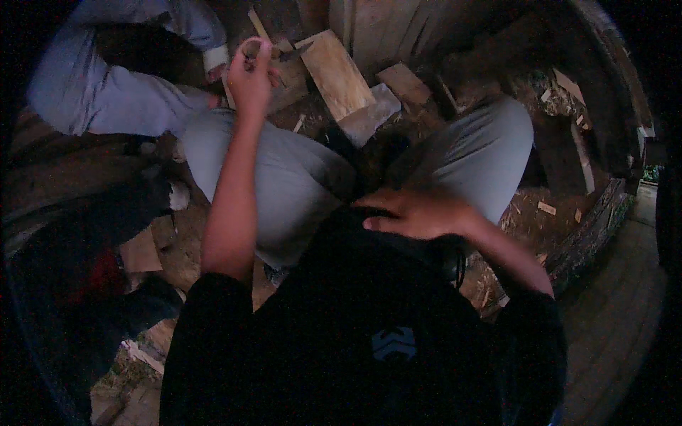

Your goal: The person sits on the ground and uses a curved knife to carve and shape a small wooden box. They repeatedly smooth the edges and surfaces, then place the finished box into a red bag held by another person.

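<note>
My left hand [251,79] is raised beyond my left knee, its fingers curled in a ring. Whether a small rounded, pale piece sits inside that curl is too dim to make out. Just past the fingertips is a thin pale wooden stick [258,25]. A dark, pointed, blade-like piece [295,52] lies close to the right of this hand, by a light wooden block [335,78]. My right hand [412,214] rests on my lap against the black shirt, fingers stretched out, holding nothing visible.
A translucent plastic bag [374,113] lies at the block's near end. Another wooden block [404,83] stands to its right. At the left are another person's grey trouser legs [135,99]. Wood chips [546,208] litter the ground, and an upright board [565,153] is at the right.
</note>
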